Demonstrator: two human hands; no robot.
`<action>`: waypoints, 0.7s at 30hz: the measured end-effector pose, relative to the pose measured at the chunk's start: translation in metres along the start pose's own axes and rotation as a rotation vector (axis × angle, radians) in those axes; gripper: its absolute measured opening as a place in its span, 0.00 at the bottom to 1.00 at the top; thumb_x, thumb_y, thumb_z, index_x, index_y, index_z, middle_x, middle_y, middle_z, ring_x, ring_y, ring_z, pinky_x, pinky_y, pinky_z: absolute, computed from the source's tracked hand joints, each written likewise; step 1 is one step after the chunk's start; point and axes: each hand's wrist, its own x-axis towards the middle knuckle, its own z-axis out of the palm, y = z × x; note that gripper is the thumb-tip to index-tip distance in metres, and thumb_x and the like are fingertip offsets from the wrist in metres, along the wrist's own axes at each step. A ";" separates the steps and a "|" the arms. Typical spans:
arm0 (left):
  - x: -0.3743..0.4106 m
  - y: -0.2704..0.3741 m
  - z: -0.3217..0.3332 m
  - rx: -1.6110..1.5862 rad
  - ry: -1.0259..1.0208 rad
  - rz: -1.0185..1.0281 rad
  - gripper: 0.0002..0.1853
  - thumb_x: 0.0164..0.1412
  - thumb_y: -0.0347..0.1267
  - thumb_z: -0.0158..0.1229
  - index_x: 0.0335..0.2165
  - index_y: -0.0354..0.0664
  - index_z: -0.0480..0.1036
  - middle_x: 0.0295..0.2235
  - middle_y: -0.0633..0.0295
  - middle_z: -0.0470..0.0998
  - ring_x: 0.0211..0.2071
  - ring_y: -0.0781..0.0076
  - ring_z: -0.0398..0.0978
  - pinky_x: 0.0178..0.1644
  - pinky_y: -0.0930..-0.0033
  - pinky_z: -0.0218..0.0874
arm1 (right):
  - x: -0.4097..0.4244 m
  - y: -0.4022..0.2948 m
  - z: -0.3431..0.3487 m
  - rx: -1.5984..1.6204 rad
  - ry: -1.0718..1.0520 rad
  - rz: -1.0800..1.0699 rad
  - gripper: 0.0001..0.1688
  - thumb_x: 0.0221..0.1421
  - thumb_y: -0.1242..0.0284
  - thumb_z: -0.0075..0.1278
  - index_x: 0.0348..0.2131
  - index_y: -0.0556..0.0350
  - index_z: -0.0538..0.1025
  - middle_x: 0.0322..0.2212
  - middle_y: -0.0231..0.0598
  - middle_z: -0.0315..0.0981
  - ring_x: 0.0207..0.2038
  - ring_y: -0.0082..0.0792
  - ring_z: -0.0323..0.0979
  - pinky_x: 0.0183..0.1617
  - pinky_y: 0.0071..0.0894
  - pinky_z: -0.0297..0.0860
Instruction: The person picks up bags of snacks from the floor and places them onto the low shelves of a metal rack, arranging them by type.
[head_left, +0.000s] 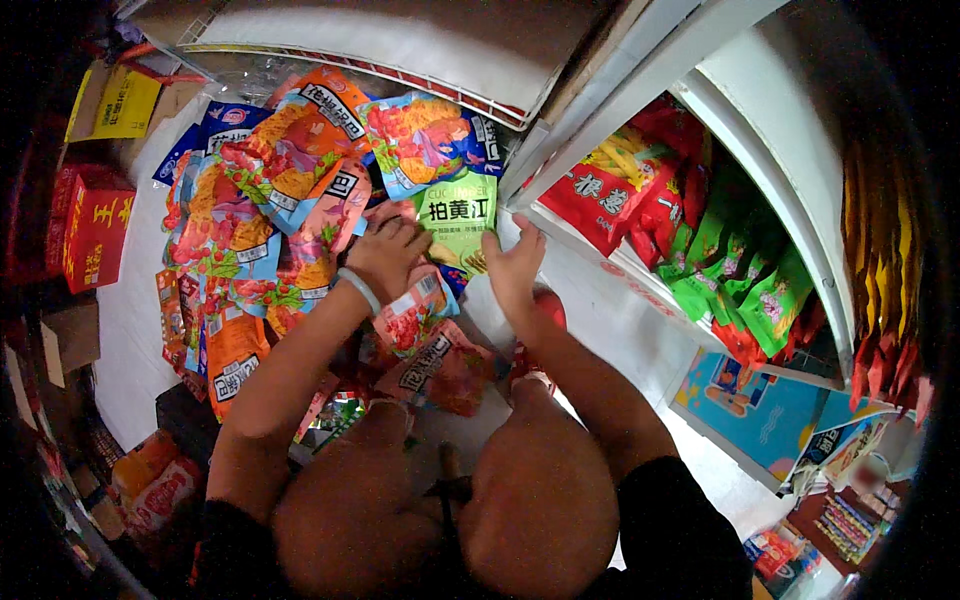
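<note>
My left hand (388, 253), with a pale bangle (360, 289) at the wrist, lies palm down on a heap of snack bags. Its fingers reach to the left edge of a light-green snack bag (459, 214); whether they grip anything is hidden. At that bag's right edge is my right hand (516, 264), thumb near the bag and fingers spread, holding nothing. Orange bags (322, 105), a light-blue bag (420, 139) and a pink bag (334, 206) lie around the green one. Below my left hand are another pink bag (415, 311) and a darker pink bag (439, 367).
A white shelf unit on the right holds red bags (600, 199) and green bags (780, 292). A white wire rack (450, 82) borders the heap at the top. Red boxes (97, 229) and a yellow-labelled carton (116, 101) stand left. My knees (540, 495) are close below.
</note>
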 end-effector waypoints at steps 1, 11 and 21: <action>-0.002 0.002 -0.001 0.009 -0.070 -0.081 0.20 0.58 0.45 0.47 0.42 0.43 0.68 0.40 0.55 0.70 0.46 0.57 0.67 0.48 0.58 0.60 | 0.008 0.004 0.002 0.204 -0.185 0.178 0.27 0.49 0.67 0.55 0.44 0.65 0.66 0.39 0.44 0.70 0.42 0.35 0.69 0.46 0.35 0.64; -0.015 -0.015 0.012 0.101 -0.393 -0.134 0.14 0.51 0.36 0.52 0.30 0.35 0.75 0.37 0.52 0.73 0.49 0.55 0.65 0.50 0.62 0.61 | 0.027 0.009 0.036 1.279 -0.998 0.835 0.29 0.52 0.63 0.55 0.50 0.55 0.66 0.42 0.38 0.71 0.44 0.34 0.71 0.47 0.35 0.67; -0.012 0.009 0.000 -0.017 -0.353 -0.595 0.23 0.53 0.31 0.50 0.48 0.34 0.65 0.46 0.51 0.70 0.39 0.59 0.75 0.42 0.58 0.67 | 0.034 -0.005 0.050 1.413 -0.938 1.103 0.24 0.53 0.68 0.54 0.49 0.52 0.67 0.43 0.39 0.72 0.41 0.38 0.73 0.43 0.44 0.72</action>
